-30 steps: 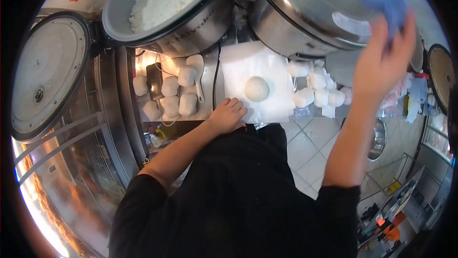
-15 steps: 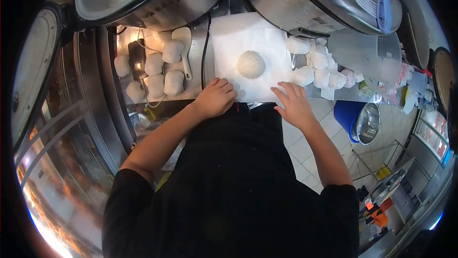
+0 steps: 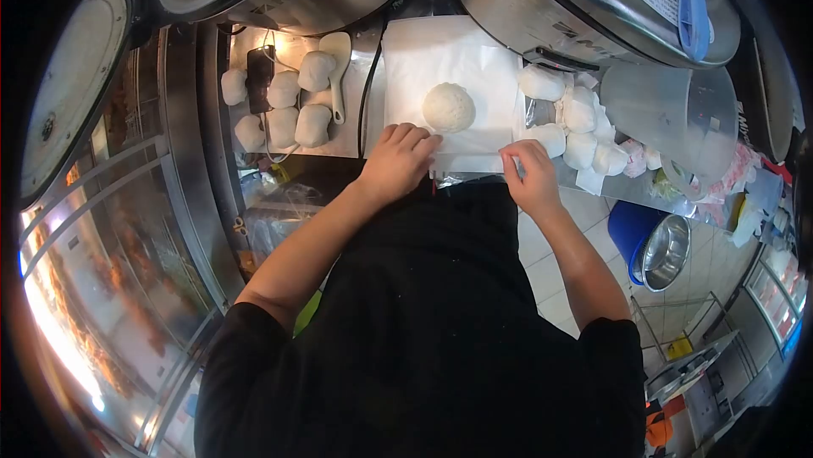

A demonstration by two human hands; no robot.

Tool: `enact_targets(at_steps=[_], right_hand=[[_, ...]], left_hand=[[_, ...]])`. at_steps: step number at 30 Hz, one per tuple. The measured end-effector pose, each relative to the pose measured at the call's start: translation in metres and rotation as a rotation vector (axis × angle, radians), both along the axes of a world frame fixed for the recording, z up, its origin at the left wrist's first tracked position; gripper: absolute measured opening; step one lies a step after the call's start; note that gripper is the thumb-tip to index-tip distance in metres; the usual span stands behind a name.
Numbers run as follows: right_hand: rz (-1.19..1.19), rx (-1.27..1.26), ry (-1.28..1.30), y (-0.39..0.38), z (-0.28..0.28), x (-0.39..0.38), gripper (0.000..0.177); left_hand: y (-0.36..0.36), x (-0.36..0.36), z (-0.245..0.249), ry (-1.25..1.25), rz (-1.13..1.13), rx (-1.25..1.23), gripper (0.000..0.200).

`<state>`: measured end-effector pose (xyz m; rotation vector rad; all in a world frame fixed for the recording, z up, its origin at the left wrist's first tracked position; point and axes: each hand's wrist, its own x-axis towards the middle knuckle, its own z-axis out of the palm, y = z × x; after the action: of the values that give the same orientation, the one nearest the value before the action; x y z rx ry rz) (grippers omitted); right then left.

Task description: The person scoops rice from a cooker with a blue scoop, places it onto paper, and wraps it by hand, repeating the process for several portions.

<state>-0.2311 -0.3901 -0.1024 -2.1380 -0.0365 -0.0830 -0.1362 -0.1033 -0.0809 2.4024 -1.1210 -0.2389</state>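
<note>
A round mound of white rice [image 3: 449,107] sits on a sheet of white paper [image 3: 415,43] on the metal counter. My right hand [image 3: 531,177] pinches the paper's near right corner between thumb and fingers. At the near left edge of the paper, just below the rice, is my left hand [image 3: 398,160], its fingers curled together over the edge; the paper's near edge is lifted between both hands.
Several white wrapped bundles [image 3: 313,126] lie at the left beside a phone [image 3: 260,78] and a white paddle [image 3: 340,77]. More bundles [image 3: 580,111] are at the right. Large metal cookers [image 3: 584,9] stand behind. A blue bucket [image 3: 631,229] is below right.
My right hand has closed from spread fingers onto the paper's corner. My left hand has moved nearer the rice, and the paper's near edge has come up. The whole view has shifted slightly.
</note>
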Motion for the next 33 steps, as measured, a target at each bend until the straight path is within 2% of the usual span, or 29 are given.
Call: enact_targets(at_steps=[2, 3, 5, 8, 9, 11, 12, 14, 16, 18, 19, 21, 22, 24, 25, 27, 28, 30, 31, 33], right_hand=[[0.063, -0.125, 0.018, -0.003, 0.008, 0.010, 0.026], [0.058, -0.121, 0.016, 0.000, 0.012, 0.014, 0.026], [0.028, -0.292, -0.087, 0.017, 0.041, 0.032, 0.032], [0.079, -0.357, -0.099, 0.021, 0.045, 0.043, 0.029], [0.064, -0.361, -0.094, 0.018, 0.036, 0.042, 0.029], [0.235, -0.288, -0.029, 0.012, 0.011, 0.032, 0.021], [0.212, -0.297, -0.027, 0.015, 0.004, 0.023, 0.021], [0.277, -0.331, -0.134, 0.026, -0.001, 0.003, 0.015], [0.190, -0.322, -0.099, 0.047, -0.012, -0.017, 0.014], [0.002, -0.349, -0.133, 0.065, -0.019, -0.021, 0.009], [-0.008, -0.358, -0.127, 0.071, -0.025, -0.018, 0.009], [-0.327, -0.370, 0.199, 0.081, -0.039, -0.006, 0.013], [-0.339, -0.369, 0.215, 0.085, -0.041, 0.007, 0.013], [-0.394, -0.522, 0.385, 0.085, -0.029, 0.043, 0.023], [-0.414, -0.526, 0.384, 0.088, -0.020, 0.052, 0.023], [-0.293, -0.672, 0.493, 0.093, -0.007, 0.064, 0.023], [-0.295, -0.672, 0.496, 0.093, -0.008, 0.061, 0.023], [-0.184, -0.873, 0.395, 0.092, -0.012, 0.055, 0.021], [-0.175, -0.876, 0.393, 0.091, -0.007, 0.060, 0.021], [-0.246, -0.755, 0.322, 0.088, 0.000, 0.070, 0.035]], left_hand=[[0.011, 0.009, -0.008, 0.093, -0.031, 0.110, 0.027], [0.015, 0.012, -0.012, 0.090, -0.036, 0.115, 0.027], [0.017, 0.019, -0.004, 0.066, -0.076, 0.080, 0.019], [0.022, 0.029, 0.003, 0.030, -0.166, 0.053, 0.010], [0.028, 0.034, 0.002, 0.031, -0.182, 0.049, 0.010], [0.048, 0.048, -0.005, -0.020, -0.236, 0.047, 0.013], [0.058, 0.054, -0.012, 0.023, -0.299, 0.055, 0.018], [0.060, 0.063, -0.005, 0.032, -0.382, -0.020, 0.024], [0.064, 0.068, -0.008, 0.050, -0.456, -0.098, 0.030], [0.069, 0.077, -0.029, 0.178, -0.423, -0.042, 0.017], [0.061, 0.085, -0.027, 0.181, -0.434, -0.050, 0.017], [0.033, 0.095, -0.015, 0.441, -0.048, 0.245, 0.017], [0.021, 0.100, -0.020, 0.452, -0.065, 0.251, 0.017], [-0.008, 0.113, -0.030, 0.459, 0.142, 0.442, 0.032], [-0.015, 0.115, -0.030, 0.452, 0.123, 0.437, 0.032], [-0.021, 0.112, -0.026, 0.281, 0.069, 0.632, 0.037], [-0.024, 0.112, -0.022, 0.282, 0.067, 0.633, 0.037], [-0.032, 0.116, -0.005, 0.255, 0.046, 0.791, 0.032], [-0.035, 0.117, 0.000, 0.261, 0.054, 0.789, 0.032], [-0.036, 0.116, 0.005, 0.126, 0.071, 0.671, 0.040]])
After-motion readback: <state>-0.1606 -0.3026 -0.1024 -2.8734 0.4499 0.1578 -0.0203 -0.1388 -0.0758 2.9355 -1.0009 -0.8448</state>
